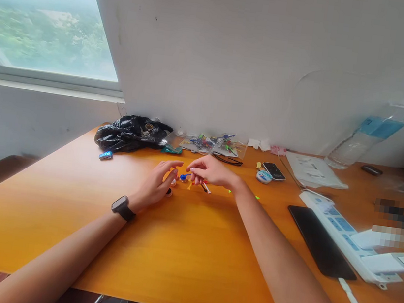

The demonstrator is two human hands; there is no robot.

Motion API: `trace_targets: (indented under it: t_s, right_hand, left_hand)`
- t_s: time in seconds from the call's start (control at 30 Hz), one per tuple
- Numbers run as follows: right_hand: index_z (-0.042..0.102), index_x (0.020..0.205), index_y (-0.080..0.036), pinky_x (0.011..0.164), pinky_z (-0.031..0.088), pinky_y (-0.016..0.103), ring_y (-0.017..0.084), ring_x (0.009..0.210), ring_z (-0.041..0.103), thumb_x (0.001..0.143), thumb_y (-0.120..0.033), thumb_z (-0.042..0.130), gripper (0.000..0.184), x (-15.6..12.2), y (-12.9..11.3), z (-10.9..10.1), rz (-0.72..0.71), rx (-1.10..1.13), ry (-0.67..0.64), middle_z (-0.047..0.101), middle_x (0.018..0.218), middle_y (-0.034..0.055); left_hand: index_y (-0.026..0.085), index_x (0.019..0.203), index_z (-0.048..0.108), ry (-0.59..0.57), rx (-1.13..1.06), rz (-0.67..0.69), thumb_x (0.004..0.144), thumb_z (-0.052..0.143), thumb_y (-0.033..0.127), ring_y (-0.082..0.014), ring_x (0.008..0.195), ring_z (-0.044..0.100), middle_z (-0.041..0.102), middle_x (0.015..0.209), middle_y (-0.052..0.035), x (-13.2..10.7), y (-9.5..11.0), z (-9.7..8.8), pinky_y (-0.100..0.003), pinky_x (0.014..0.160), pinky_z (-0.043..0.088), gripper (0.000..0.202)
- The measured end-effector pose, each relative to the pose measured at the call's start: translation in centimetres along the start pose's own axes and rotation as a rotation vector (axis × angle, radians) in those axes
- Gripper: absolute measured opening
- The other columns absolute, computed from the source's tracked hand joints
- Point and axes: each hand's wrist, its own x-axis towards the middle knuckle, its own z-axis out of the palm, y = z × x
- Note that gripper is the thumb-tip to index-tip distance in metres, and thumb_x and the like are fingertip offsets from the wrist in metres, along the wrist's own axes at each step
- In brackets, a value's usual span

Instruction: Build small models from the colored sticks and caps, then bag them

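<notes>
My left hand [155, 182] rests over the table with its fingers loosely curved and the thumb apart from them. Beside its fingertips lie a small white piece [173, 183] and a black-and-white round piece [169, 192]. My right hand [212, 171] faces it with fingers drawn together in a pinch; what sits between them is too small to make out. A small blue part [183, 177] is between both hands, its thin end reaching toward my right fingers. Under my right hand are a yellow piece [189, 185] and a slim white-and-dark piece [205, 188].
Behind my hands lie a black plastic bag [133, 132], a clear bag of coloured parts [214, 143] and glasses [226, 160]. To the right are a round tin [264, 176], a black phone [320, 241], a power strip [340, 229] and a tilted bottle [363, 138].
</notes>
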Motion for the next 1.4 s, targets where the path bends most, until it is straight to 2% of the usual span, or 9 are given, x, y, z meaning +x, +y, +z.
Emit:
trace_targets:
  t_s: [0.2, 0.33, 0.43, 0.6, 0.73, 0.83, 0.97, 1.13, 1.4]
  right_hand:
    - [0.076, 0.100, -0.020, 0.051, 0.045, 0.023, 0.014, 0.060, 0.066, 0.087, -0.033, 0.074, 0.018, 0.5, 0.9, 0.6, 0.066, -0.282, -0.101, 0.076, 0.085, 0.0038]
    - [0.075, 0.103, -0.022, 0.058, 0.044, 0.023, 0.016, 0.069, 0.067, 0.075, -0.030, 0.085, 0.030, 0.5, 1.6, 0.9, 0.065, -0.516, -0.025, 0.076, 0.092, 0.0042]
    - [0.072, 0.101, -0.022, 0.058, 0.041, 0.024, 0.017, 0.071, 0.066, 0.079, -0.022, 0.079, 0.023, 0.3, 1.9, 1.1, 0.078, -0.568, 0.015, 0.075, 0.093, 0.0046]
    - [0.070, 0.100, -0.020, 0.060, 0.042, 0.024, 0.014, 0.063, 0.062, 0.089, -0.025, 0.070, 0.012, 0.0, 0.9, 0.4, 0.001, -0.413, 0.033, 0.071, 0.083, 0.0017]
    - [0.071, 0.099, -0.019, 0.064, 0.045, 0.025, 0.014, 0.071, 0.059, 0.093, -0.036, 0.069, 0.018, -0.1, 0.1, -0.8, -0.153, -0.305, 0.125, 0.069, 0.087, 0.0024]
    - [0.071, 0.100, -0.019, 0.069, 0.048, 0.025, 0.015, 0.079, 0.061, 0.095, -0.040, 0.068, 0.023, -0.1, 0.0, -1.1, -0.174, -0.242, 0.184, 0.071, 0.097, 0.0049]
    - [0.070, 0.103, -0.017, 0.065, 0.048, 0.023, 0.016, 0.077, 0.063, 0.095, -0.037, 0.068, 0.021, -0.3, -0.2, -1.0, -0.090, -0.171, 0.168, 0.072, 0.089, 0.0050]
    - [0.065, 0.110, -0.019, 0.049, 0.038, 0.019, 0.012, 0.062, 0.054, 0.099, -0.033, 0.063, 0.018, -0.7, -1.2, -0.3, 0.054, -0.067, 0.164, 0.069, 0.082, 0.0025]
    - [0.053, 0.108, -0.023, 0.052, 0.044, 0.019, 0.011, 0.060, 0.052, 0.099, -0.023, 0.055, 0.009, 0.1, -0.6, 0.0, 0.215, 0.142, 0.193, 0.063, 0.082, 0.0001]
  left_hand:
    - [0.025, 0.117, 0.070, -0.067, 0.040, 0.117, 0.109, 0.050, 0.031, -0.0250, 0.108, 0.064, 0.074, 0.110, -0.0057, 0.0, 0.7, -0.2, -0.041, 0.098, 0.050, 0.023]
    - [0.024, 0.115, 0.070, -0.078, 0.064, 0.098, 0.106, 0.053, 0.029, -0.0253, 0.106, 0.064, 0.074, 0.109, -0.0059, 0.1, 0.7, -0.1, -0.041, 0.096, 0.050, 0.020]
    - [0.023, 0.119, 0.069, -0.092, 0.092, 0.074, 0.105, 0.051, 0.028, -0.0266, 0.109, 0.062, 0.073, 0.114, -0.0070, 0.1, 0.4, -0.4, -0.043, 0.098, 0.049, 0.024]
    - [0.023, 0.122, 0.068, -0.114, 0.066, 0.049, 0.088, 0.045, 0.015, -0.0285, 0.116, 0.059, 0.070, 0.123, -0.0063, 0.5, -0.1, -2.3, -0.046, 0.104, 0.049, 0.042]
    - [0.025, 0.140, 0.061, -0.237, 0.080, 0.091, 0.086, 0.053, 0.026, -0.0331, 0.128, 0.052, 0.062, 0.139, -0.0080, 0.7, -0.3, -3.5, -0.052, 0.112, 0.044, 0.054]
    - [0.026, 0.148, 0.056, -0.331, 0.105, 0.120, 0.084, 0.057, 0.030, -0.0351, 0.131, 0.049, 0.058, 0.144, -0.0091, 0.7, -0.5, -3.4, -0.055, 0.115, 0.042, 0.064]
    - [0.027, 0.145, 0.059, -0.338, 0.134, 0.105, 0.089, 0.056, 0.030, -0.0350, 0.131, 0.051, 0.061, 0.143, -0.0093, 0.7, -0.8, -3.2, -0.055, 0.114, 0.044, 0.056]
    - [0.026, 0.137, 0.066, -0.306, 0.097, 0.097, 0.100, 0.056, 0.038, -0.0327, 0.122, 0.061, 0.068, 0.132, -0.0104, 0.7, -0.6, -3.1, -0.050, 0.108, 0.050, 0.040]
    - [0.024, 0.125, 0.071, -0.272, 0.068, 0.096, 0.100, 0.061, 0.038, -0.0282, 0.112, 0.068, 0.072, 0.122, -0.0103, 0.8, -0.1, -2.8, -0.042, 0.101, 0.054, 0.031]
